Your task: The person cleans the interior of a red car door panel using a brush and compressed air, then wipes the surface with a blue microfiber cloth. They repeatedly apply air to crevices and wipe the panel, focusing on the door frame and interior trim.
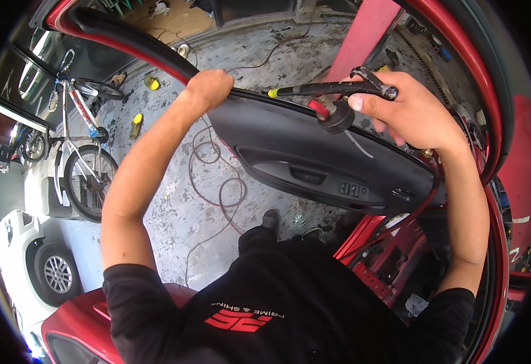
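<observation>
My left hand [213,88] is closed over the upper edge of an open red car door, near the window frame. The door's black inner trim panel [265,130] faces me, with a pull handle and a set of window switches [353,189]. Held over the panel's top edge, a black air spray gun [320,89] is in my right hand [420,109]. Its long nozzle ends in a yellow tip and points left toward my left hand. Under the gun hang a red cap and a round black cup [337,118], with a pale thin tube below.
A thin hose [222,200] lies looped on the worn grey floor [168,242]. Bicycles [77,121] and a white vehicle [32,255] stand at left. Yellow shoes [136,125] lie nearby. A red post [362,39] rises beyond the door; red car bodywork [89,315] is at lower left.
</observation>
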